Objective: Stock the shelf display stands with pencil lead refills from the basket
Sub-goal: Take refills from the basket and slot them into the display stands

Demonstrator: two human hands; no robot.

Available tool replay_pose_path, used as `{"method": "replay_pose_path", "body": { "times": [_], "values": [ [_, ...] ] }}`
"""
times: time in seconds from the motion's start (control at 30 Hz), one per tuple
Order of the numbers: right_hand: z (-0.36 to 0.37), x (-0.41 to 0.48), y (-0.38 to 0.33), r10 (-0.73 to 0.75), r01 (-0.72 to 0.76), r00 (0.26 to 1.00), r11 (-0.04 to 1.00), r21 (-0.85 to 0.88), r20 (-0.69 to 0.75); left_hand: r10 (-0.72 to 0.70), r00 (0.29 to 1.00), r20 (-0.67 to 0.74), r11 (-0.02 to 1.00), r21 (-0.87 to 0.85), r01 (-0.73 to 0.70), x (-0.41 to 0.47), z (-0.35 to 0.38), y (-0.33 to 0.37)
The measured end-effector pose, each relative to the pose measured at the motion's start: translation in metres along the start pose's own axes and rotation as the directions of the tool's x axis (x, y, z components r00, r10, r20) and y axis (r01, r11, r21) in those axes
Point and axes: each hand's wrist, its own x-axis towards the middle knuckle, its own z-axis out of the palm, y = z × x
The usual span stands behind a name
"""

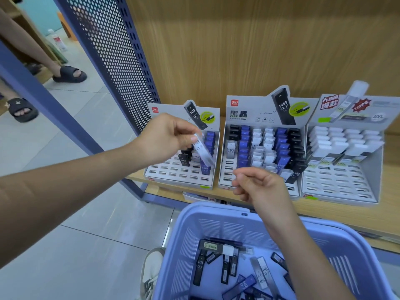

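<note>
My left hand (166, 137) pinches a clear white lead refill case (203, 151) and holds it tilted over the left display stand (179, 176), above its rows of black and blue cases. My right hand (257, 185) hovers in front of the middle display stand (225, 176) with fingers curled and nothing visible in them. Below it sits the lilac basket (194, 224), which holds several loose black, blue and clear refill cases (262, 272). The middle stand is mostly full of black, blue and white cases.
A third display stand (372, 182) with white-capped refills stands at the right on the wooden shelf (324, 211). A blue perforated shelf panel (114, 57) rises at the left. Another person's sandalled feet (69, 74) stand on the tiled floor beyond it. My shoe (151, 269) is beside the basket.
</note>
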Motion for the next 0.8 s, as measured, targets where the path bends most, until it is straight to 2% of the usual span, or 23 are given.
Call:
{"method": "replay_pose_path", "body": {
  "times": [0.07,0.13,0.3,0.4,0.5,0.63,0.8],
  "values": [
    [-0.006,0.003,0.003,0.016,-0.017,0.999,0.999,-0.029,-0.031,0.055,0.997,-0.047,0.973,0.227,-0.043,0.003,-0.007,-0.008],
    [-0.008,0.006,0.006,0.018,-0.02,0.999,0.998,-0.063,-0.043,0.096,0.994,-0.046,0.932,0.356,-0.074,0.003,-0.007,-0.016],
    [-0.004,0.006,0.011,-0.002,0.003,1.0,0.985,-0.175,0.006,0.174,0.985,0.009,0.872,0.463,-0.159,0.003,0.008,-0.03],
    [0.005,0.006,0.018,-0.06,0.083,0.995,0.947,-0.31,0.082,0.194,0.979,0.062,0.85,0.487,-0.199,0.006,0.018,-0.032],
    [0.016,0.008,0.024,-0.122,0.201,0.975,0.843,-0.499,0.187,0.229,0.967,0.109,0.782,0.572,-0.25,0.007,0.021,-0.031],
    [0.028,0.01,0.028,-0.189,0.377,0.923,0.627,-0.682,0.336,0.246,0.959,0.143,0.759,0.586,-0.282,0.01,0.021,-0.031],
    [0.041,0.011,0.032,-0.087,0.436,0.892,0.422,-0.795,0.443,0.211,0.962,0.176,0.797,0.538,-0.273,0.011,0.026,-0.041]
  ]
}}
